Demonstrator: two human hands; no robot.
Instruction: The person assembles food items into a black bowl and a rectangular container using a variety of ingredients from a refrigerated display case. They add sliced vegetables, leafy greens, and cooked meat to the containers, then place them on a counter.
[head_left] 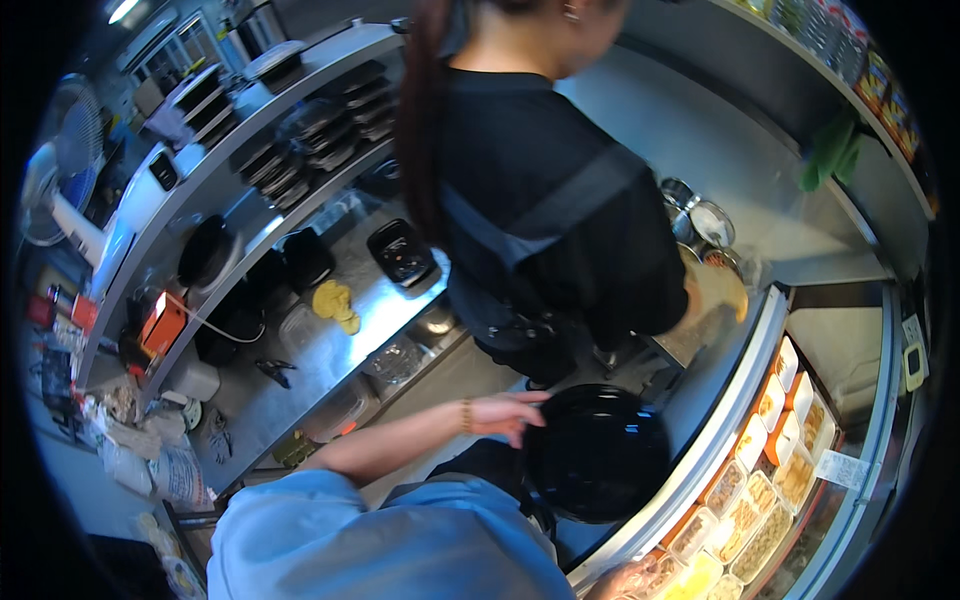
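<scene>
My left hand [503,414], with a bracelet at its wrist, grips the left rim of a large, shiny black bowl [598,455]. Nothing can be seen inside the bowl. At the lower edge, my right hand [624,580] reaches into the lit display case [668,490], beside clear tubs of food. Its fingers are partly cut off and hard to make out. Closest to it are a tub of brown food [664,573] and a tub of yellow food [697,577].
Ahead stands a co-worker [545,190] in black, bent over the far counter by several metal pots [712,224]. On the left, a steel counter [325,375] carries yellow cloth-like items [335,303] and a black device [400,252]. Shelves above hold stacked black containers [320,135].
</scene>
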